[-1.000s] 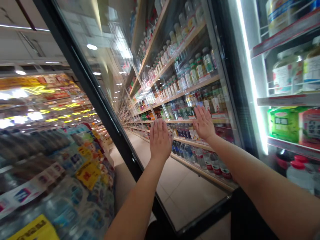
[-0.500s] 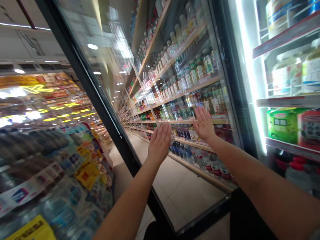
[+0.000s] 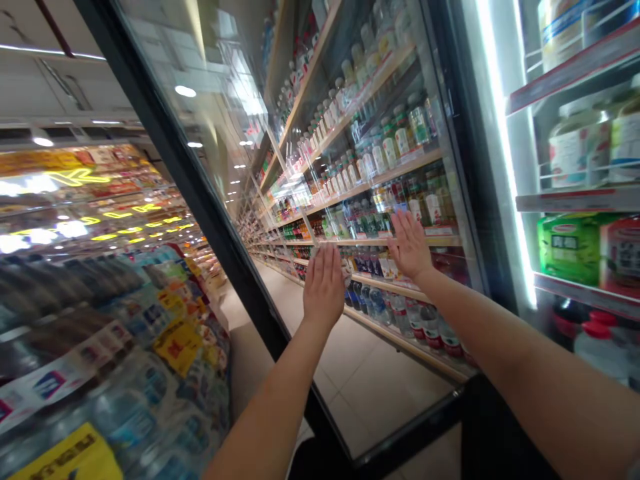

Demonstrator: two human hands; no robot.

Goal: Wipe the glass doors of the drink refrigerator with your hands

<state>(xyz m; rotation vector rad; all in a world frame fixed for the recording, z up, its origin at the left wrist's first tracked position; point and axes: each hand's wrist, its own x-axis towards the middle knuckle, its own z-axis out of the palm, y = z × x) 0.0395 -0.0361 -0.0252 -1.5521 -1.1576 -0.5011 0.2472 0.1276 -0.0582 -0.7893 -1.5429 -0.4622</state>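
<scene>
A black-framed glass door (image 3: 280, 80) of a drinks fridge stands swung out before me. My left hand (image 3: 324, 283) lies flat toward the pane, fingers stretched and close together. A small pale patch beside its fingers is too unclear to name. To the right, my right hand (image 3: 411, 247) is also flat at the glass, its fingers a little apart and nothing seen in it. Both palms face away and are hidden. Bottles on shelves show in the glass, behind or mirrored; I cannot tell which.
At right, the lit fridge shelves hold bottles (image 3: 570, 153) and a green pack (image 3: 570, 250). Wrapped water bottles (image 3: 125, 420) are stacked at left, with yellow signs (image 3: 180, 343) on them. The tiled floor (image 3: 250, 360) runs along the aisle between stack and door.
My left hand has shifted slightly right and turned more upright on the glass. My right hand stays nearly in place. The view has moved slightly.
</scene>
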